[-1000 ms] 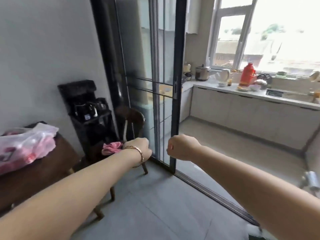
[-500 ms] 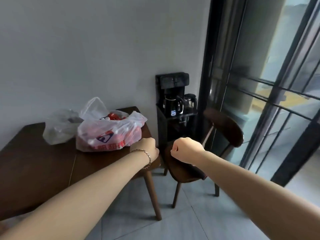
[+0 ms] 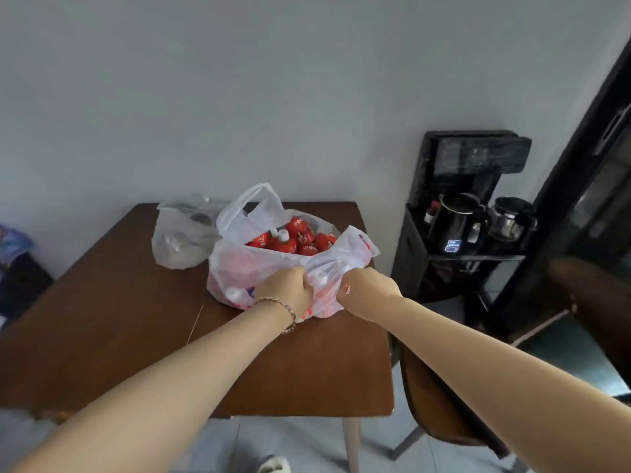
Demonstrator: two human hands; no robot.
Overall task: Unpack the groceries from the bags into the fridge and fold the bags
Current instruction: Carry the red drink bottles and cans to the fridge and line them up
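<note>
A white plastic grocery bag (image 3: pixel 239 264) with red print sits on the brown wooden table (image 3: pixel 119 319). Its mouth gapes open, showing several red-labelled bottles (image 3: pixel 297 238) with white caps. My left hand (image 3: pixel 286 290), with a bracelet on its wrist, grips the bag's near rim. My right hand (image 3: pixel 367 290) grips the same rim just to the right. A second, clear plastic bag (image 3: pixel 181 233) lies behind and to the left, its contents hard to make out.
A black stand (image 3: pixel 467 213) with a kettle and a glass pot is against the wall to the right of the table. A brown chair (image 3: pixel 440 407) sits at the table's right side. A dark-framed glass door (image 3: pixel 601 165) fills the far right.
The view has swung left from the kitchen doorway to the table. Both fists, which held nothing, have reached forward and now grip the near rim of the white bag.
</note>
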